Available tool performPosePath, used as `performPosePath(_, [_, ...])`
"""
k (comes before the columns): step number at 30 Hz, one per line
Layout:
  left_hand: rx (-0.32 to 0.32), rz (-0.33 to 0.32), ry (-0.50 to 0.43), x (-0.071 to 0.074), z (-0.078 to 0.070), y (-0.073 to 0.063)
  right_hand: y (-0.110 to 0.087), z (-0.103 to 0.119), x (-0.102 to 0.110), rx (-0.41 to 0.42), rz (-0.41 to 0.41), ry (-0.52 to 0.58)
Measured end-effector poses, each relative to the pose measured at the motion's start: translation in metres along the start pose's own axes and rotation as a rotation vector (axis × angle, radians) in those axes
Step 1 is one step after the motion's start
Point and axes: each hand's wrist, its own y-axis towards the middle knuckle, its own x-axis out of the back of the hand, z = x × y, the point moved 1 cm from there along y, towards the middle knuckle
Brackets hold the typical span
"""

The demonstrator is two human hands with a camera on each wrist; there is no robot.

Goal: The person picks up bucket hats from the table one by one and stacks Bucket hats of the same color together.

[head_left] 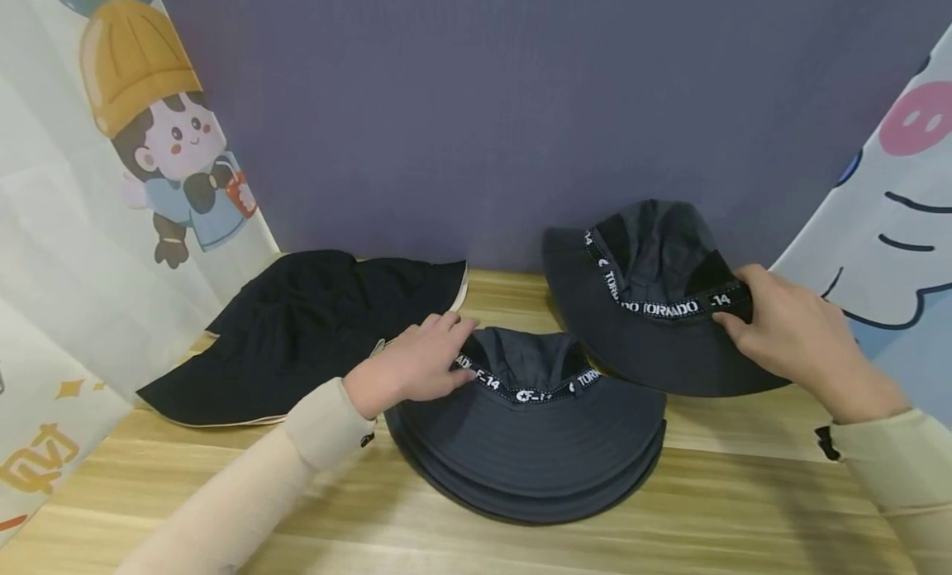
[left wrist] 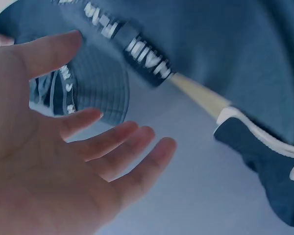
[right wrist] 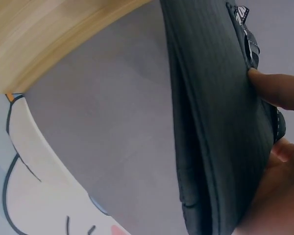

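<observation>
Here, one hat (head_left: pixel 654 344), right side gripped between the right hand's (head_left: pixel 806 339) thumb and fingers, extending leftward from it. Left hand (head_left: pixel 416 358), fingers extended, parted, at the hat stack's (head_left: pixel 528 447) left side.

Left fingers (left wrist: pixel 154 161) spread; dark hat (left wrist: pixel 220 49) with lettered band (left wrist: pixel 130 36) above; second lettered hat (left wrist: pixel 108 85) behind; pale-edged hat (left wrist: pixel 267 164) right.

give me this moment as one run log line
right hand: grips separate dark hat | left hand: near stacked dark hats, contact unclear | black headwear: left of stack
</observation>
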Motion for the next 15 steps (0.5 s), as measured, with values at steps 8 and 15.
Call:
performPosePath(8, [-0.007, -0.164, 0.002, 0.018, -0.001, 0.013, 0.000, 0.015, 0.005, 0.011, -0.049, 0.027])
performPosePath(15, [-0.009, -0.298, 0.011, 0.020, -0.009, 0.019, -0.001, 0.026, 0.009, 0.036, -0.113, 0.031])
